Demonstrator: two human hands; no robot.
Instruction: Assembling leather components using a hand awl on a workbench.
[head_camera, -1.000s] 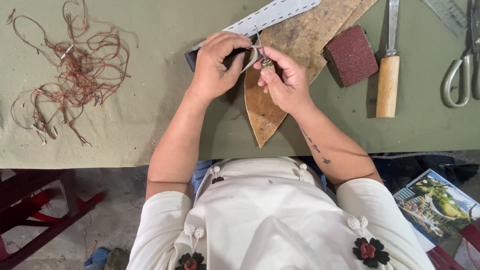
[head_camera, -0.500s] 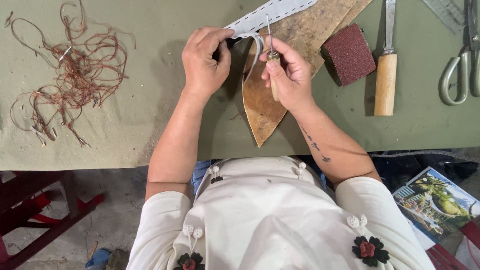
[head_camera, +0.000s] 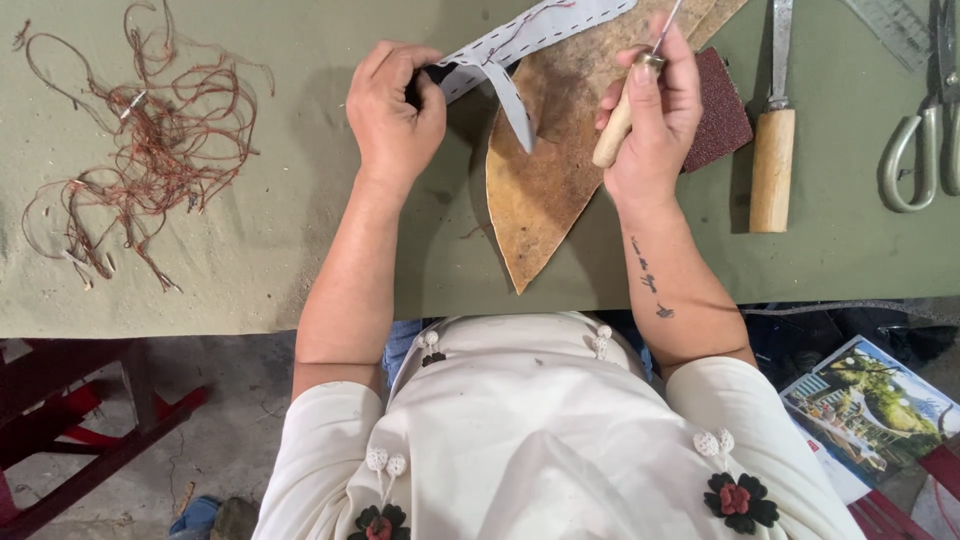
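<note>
Head view, left hand (head_camera: 395, 115) pinching grey strip (head_camera: 520, 40), right hand (head_camera: 650, 110) gripping awl (head_camera: 622, 112); tip cut off

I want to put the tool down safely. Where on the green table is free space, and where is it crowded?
Bare patches on the green table: between the tangle of reddish-brown thread and the left hand, and along the near edge below the wooden-handled tool. It is crowded at the far right, where the dark red sanding block, that tool and the metal scissors lie close together.
</note>
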